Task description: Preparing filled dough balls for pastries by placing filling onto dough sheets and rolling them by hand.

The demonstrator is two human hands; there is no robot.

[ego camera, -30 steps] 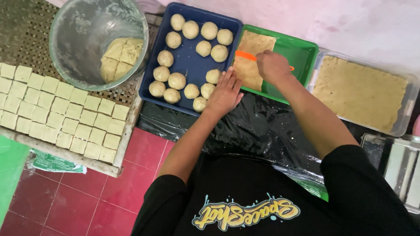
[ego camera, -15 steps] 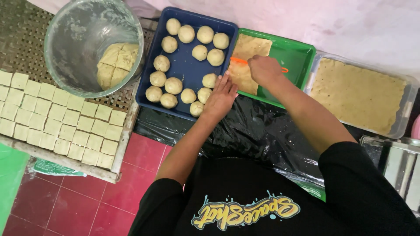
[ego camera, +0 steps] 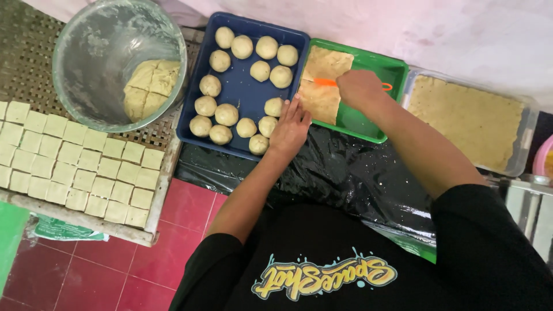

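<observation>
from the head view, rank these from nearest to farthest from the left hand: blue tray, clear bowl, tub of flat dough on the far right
From the left hand:
1. blue tray, under the hand.
2. clear bowl, upper left.
3. tub of flat dough, far right.

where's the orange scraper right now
In the head view the orange scraper is in the right hand, lying across the flat dough in the green tray, right of the blue tray of dough balls.

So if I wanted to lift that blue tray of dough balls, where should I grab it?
Probably by the two long rims of the blue tray, one hand each side, kept level. Its raised lip offers a hold, the dough balls sit loose, and the left hand rests on the near right corner.
</observation>
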